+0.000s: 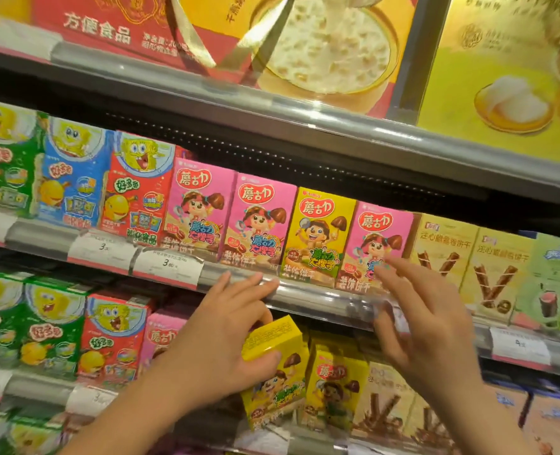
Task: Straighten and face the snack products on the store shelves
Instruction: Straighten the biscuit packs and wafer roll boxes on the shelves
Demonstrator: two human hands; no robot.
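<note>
My left hand (226,336) grips a yellow mushroom-biscuit box (277,372) on the lower shelf, thumb on its top edge, the box tilted out toward me. Another yellow box (336,385) stands just to its right. My right hand (426,320) is spread with fingers straight in front of the rightmost pink mushroom-biscuit box (375,244) on the middle shelf, fingertips at its lower right corner. To the left of that box stand a yellow box (318,234) and two pink boxes (258,221).
Green, blue and red cartoon fish-cracker boxes (75,178) fill the left of both shelves. Cream wafer-roll boxes (442,254) stand to the right. The clear shelf rail (304,297) carries price tags (168,267). Large gift boxes (304,44) sit on the top shelf.
</note>
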